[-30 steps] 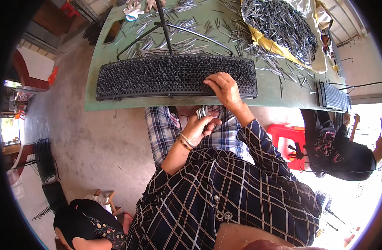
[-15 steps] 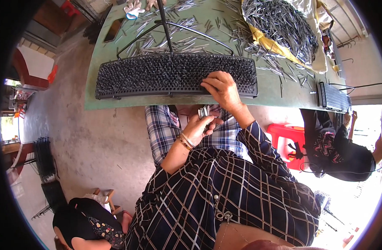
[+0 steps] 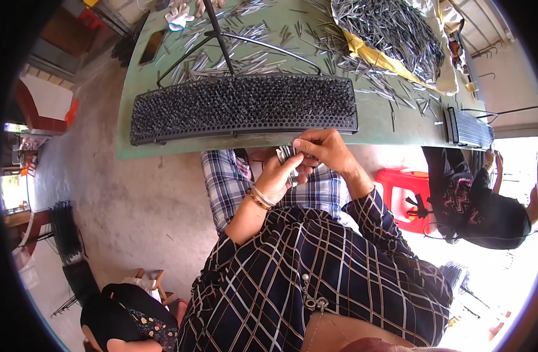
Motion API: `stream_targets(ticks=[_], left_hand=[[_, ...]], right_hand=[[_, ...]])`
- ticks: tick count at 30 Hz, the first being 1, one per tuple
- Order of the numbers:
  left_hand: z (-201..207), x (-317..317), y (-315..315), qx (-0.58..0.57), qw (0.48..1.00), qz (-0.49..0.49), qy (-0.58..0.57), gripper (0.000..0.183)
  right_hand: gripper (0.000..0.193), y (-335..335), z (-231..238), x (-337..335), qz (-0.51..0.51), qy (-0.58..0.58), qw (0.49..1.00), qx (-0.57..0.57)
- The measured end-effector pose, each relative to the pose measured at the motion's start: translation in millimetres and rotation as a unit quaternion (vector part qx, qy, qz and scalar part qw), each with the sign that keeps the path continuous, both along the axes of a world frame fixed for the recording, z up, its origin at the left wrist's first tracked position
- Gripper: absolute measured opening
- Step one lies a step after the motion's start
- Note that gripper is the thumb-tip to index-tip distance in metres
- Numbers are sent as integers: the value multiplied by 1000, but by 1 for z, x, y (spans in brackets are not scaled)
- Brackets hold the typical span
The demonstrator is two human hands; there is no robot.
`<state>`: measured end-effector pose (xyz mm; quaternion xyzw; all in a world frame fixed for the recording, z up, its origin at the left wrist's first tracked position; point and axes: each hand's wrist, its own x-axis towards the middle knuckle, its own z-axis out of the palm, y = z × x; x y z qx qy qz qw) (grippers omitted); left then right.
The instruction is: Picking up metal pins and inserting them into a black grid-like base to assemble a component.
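Nearest: L hand curled round a bunch of thin metal rods, rods pointing roughly away from the body. R hand over the bunch's far end, thumb + index nearly together there — can't tell if they've a rod pinched. Just beyond, across the table's near edge, lies the black perforated rack, long axis L–R, mostly ahead & to the L of the R fingers; R hand nearer it. Front rows of holes look bare, rest crowded w/ rods. Nothing but the table edge between. Behind: rack's frame legs, loose rods, open sack, phone, gloves.
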<state>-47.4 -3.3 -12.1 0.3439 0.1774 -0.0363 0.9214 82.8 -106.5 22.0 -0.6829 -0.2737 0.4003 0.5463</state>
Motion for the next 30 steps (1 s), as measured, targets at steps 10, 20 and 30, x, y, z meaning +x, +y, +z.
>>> stream_targets(ticks=[10,20,30], left_hand=[[-5,2,3,6,996,89,15,26],[-9,-1,4,-23,994,86,59,25],[-12,-2,4,-76,994,36,66,25]], right_hand=[[23,8,0,9,-42,-102,994,-1],[23,27,6,27,-98,-286,951,59],[19,33,-5,21,-79,-335,937,66]])
